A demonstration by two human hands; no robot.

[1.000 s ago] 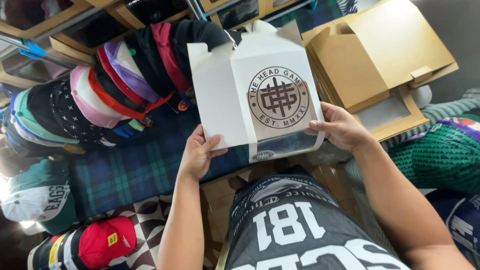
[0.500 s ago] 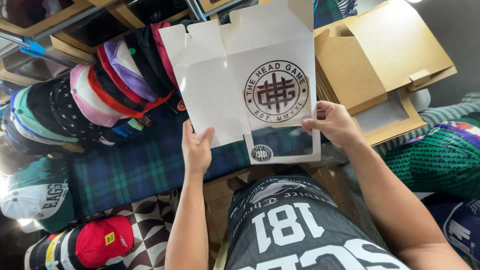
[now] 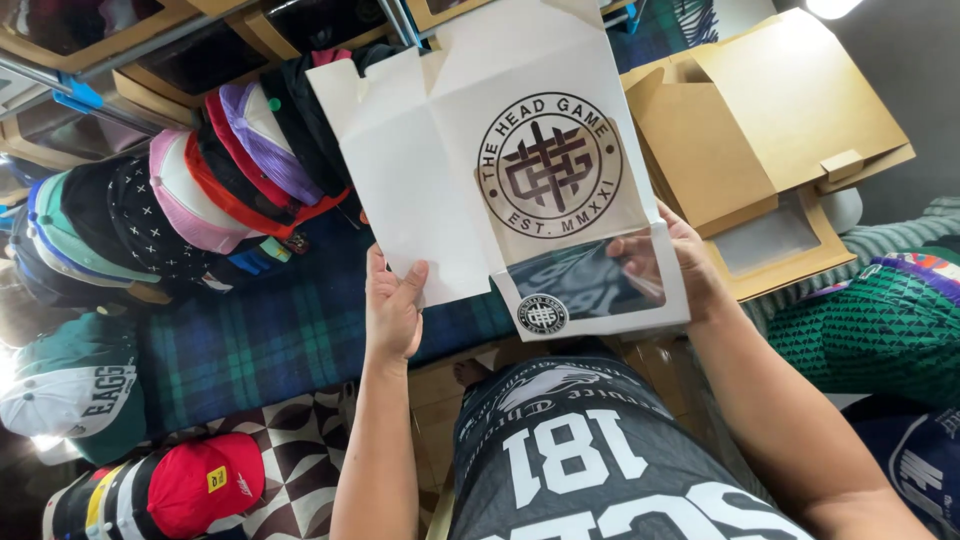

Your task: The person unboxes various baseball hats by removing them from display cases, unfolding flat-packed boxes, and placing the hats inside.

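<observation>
Holding up a flat, unfolded white cardboard box point(image 3: 480, 170) with a round emblem and a clear window, the left hand point(image 3: 393, 305) is clasping its lower left edge while the right hand point(image 3: 672, 262) is gripping the lower right edge behind the window. The box is hanging above a plaid blanket point(image 3: 270, 335), beside stacked caps point(image 3: 210, 190) and open brown cardboard boxes point(image 3: 770, 130).

Stacked caps point(image 3: 190, 200), brown cardboard box point(image 3: 780, 120).
</observation>
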